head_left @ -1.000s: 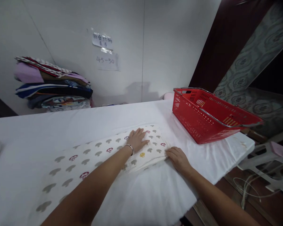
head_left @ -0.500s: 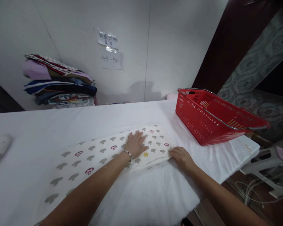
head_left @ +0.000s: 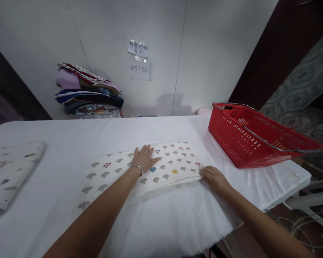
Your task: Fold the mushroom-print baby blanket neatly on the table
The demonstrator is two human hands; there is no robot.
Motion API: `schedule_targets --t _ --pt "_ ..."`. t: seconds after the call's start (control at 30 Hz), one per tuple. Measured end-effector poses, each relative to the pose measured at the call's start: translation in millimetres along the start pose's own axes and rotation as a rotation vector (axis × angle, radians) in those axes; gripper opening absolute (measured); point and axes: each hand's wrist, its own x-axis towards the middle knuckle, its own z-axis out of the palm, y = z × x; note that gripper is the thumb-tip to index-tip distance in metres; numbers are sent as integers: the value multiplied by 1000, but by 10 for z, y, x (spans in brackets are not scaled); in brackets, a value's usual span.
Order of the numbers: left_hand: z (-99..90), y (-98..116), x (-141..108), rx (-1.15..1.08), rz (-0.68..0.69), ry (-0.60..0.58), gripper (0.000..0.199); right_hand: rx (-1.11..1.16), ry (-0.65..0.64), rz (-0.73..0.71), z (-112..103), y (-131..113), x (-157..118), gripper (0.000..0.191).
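Observation:
A long folded white cloth [head_left: 172, 161] printed with grey mushrooms and a few red, blue and yellow ones lies flat on the table. My left hand [head_left: 144, 158], with a bracelet at its wrist, rests palm down on the middle of it, fingers spread. At the cloth's right end, my right hand [head_left: 213, 178] has its fingers close together on the near corner; its thumb is hidden. Layered edges show along the cloth's near side. My left forearm covers part of the cloth's left portion.
A red basket [head_left: 231, 143] with metal handles stands at the table's right. Another folded printed cloth [head_left: 13, 172] lies at the left. A stack of folded fabrics [head_left: 90, 93] sits against the back wall. The white-covered table [head_left: 161, 229] ends at the near right, beside a white plastic stool [head_left: 309, 197].
My left hand has slid leftward along the cloth, uncovering a blue mushroom print. The right hand stays at the cloth's right corner. My view has turned left, showing more of the other cloth.

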Motion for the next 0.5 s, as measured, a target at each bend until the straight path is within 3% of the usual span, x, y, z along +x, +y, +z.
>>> schedule_targets --t 0.1,0.2,0.33,0.5 --pt "-15 -178 -2 -13 -35 -46 79 -8 -10 5 -27 -22 26 23" --pt "-48 -191 15 -15 -42 -68 77 -23 -23 -2 -41 -37 56 23" --pt "-69 127 -189 -48 32 9 71 -38 -19 -9 -7 -33 41 24" --pt "56 649 -662 -136 389 22 64 -70 -66 -17 -28 -14 73 25"
